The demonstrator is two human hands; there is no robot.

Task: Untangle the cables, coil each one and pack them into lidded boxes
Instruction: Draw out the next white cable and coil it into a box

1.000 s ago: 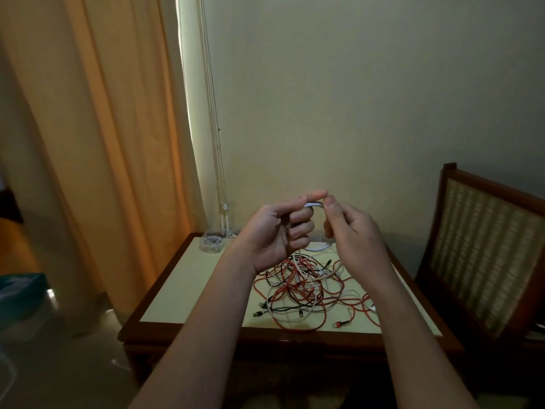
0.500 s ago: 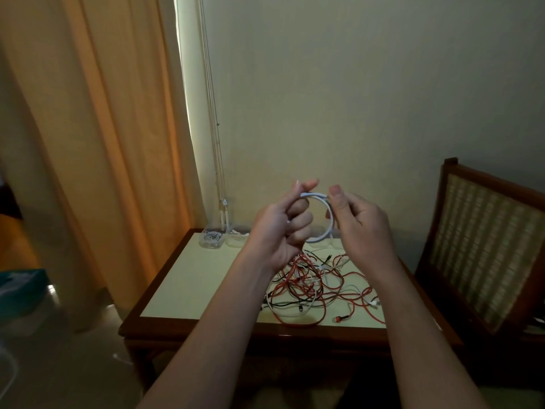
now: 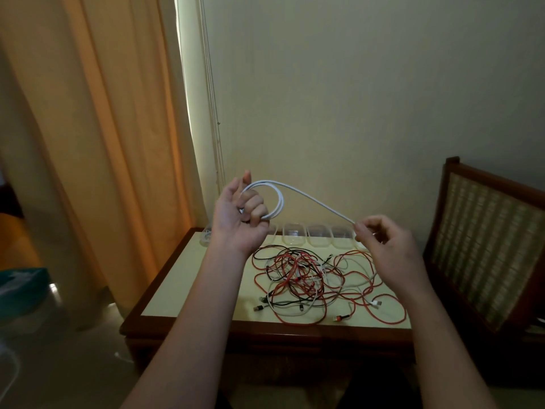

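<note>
Beneath the fingers (image 3: 255, 206) a tangle of cables (image 3: 298, 278) covers the worktop (image 3: 182, 278); left of them its surface lies bare. Clear boxes (image 3: 318, 236) line the edge beyond the fingers; a chair (image 3: 486, 246) blocks the right, a curtain (image 3: 118, 143) the left.

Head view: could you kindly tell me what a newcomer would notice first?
A white cable hangs in mid-air: the left hand grips its loops, the right hand pinches its straight run. Below, a tangle of red, black and white cables sprawls on the table, clear boxes lining its far edge.

White cable (image 3: 309, 199), half coiled, aloft
</note>
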